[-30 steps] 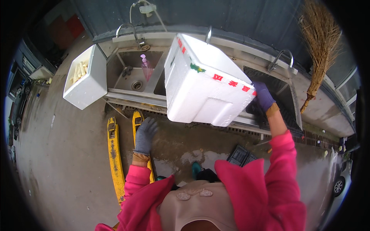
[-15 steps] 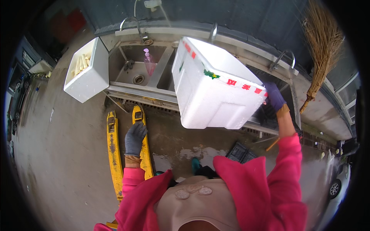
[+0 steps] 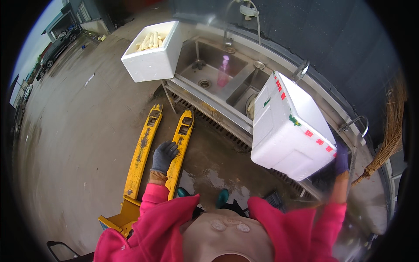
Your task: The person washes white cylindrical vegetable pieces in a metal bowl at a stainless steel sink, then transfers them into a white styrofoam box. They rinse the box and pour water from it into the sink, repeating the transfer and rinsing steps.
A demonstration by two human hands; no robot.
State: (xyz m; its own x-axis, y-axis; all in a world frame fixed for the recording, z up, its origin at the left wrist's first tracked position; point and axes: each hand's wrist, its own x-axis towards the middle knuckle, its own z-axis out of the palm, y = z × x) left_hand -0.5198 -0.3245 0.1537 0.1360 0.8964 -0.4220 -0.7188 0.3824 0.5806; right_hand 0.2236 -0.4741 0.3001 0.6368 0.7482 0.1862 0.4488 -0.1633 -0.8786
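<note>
A large white foam box (image 3: 295,144) with red marks and green tape along its rim sits tilted over the right part of the sink. My right hand (image 3: 342,158), in a purple glove, grips its right corner; some of the fingers are hidden behind the box. My left hand (image 3: 165,156), in a grey glove, hangs above a yellow pallet jack fork with nothing in it, its fingers loosely bent. A second white foam box (image 3: 152,65), holding several pale, peeled stick-shaped pieces (image 3: 152,40), rests at the sink's left end.
The steel sink (image 3: 209,94) has a pink pump bottle (image 3: 223,72) in its left basin and curved taps (image 3: 355,124) along the back. Yellow pallet jack forks (image 3: 144,150) lie on the wet floor to my left. A straw broom (image 3: 388,135) leans at the far right.
My view has turned left, so the sink and boxes appear farther right. More of the middle basin shows beside the large foam box. My right hand stays at the box's corner; my left stays empty.
</note>
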